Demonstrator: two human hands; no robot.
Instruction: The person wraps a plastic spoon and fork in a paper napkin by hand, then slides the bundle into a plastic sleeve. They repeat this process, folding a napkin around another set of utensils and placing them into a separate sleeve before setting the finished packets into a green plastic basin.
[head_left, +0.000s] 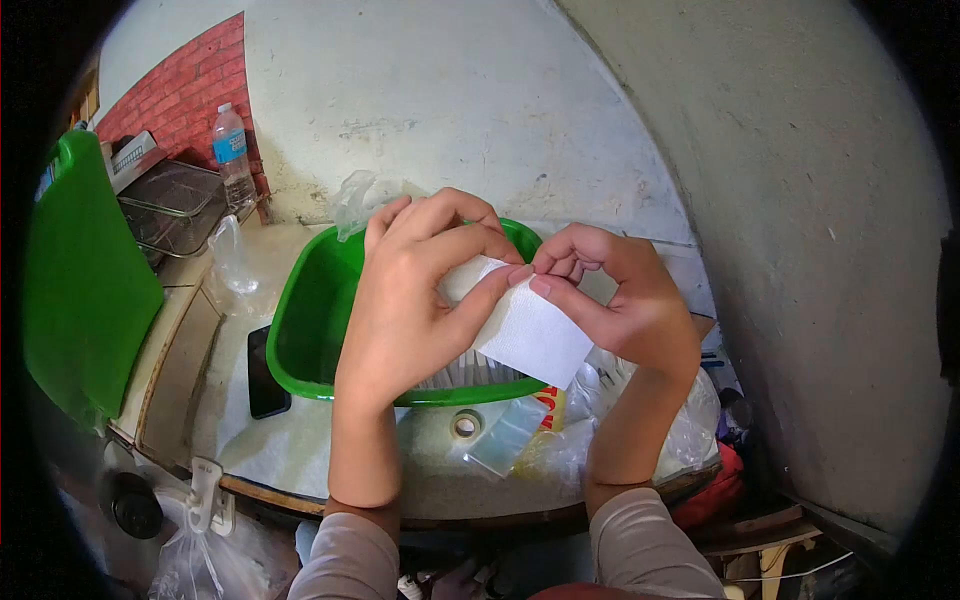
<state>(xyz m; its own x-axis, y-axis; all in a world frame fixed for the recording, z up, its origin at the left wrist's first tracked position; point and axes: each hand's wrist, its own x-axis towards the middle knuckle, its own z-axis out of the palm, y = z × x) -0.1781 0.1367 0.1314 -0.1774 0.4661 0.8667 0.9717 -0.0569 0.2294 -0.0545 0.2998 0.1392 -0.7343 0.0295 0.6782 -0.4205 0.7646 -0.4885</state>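
A white paper napkin (pixel 535 335) is held up in front of me, over the right part of a green basin (pixel 300 340). My left hand (pixel 425 280) pinches its upper edge between thumb and fingers. Close beside it, the thumb and index finger of my right hand (pixel 620 295) pinch the same edge at the corner. The napkin hangs tilted down to the right and looks folded. Behind it, in the basin, lie several pale, slim items (pixel 470 372), mostly hidden, whose kind I cannot make out.
A black phone (pixel 267 372) lies left of the basin, a tape roll (pixel 466 425) in front. Clear plastic packets (pixel 508 437) and bags (pixel 690 425) are at the right. A water bottle (pixel 234 160) and a wire basket (pixel 175 205) stand back left, near a green board (pixel 90 280).
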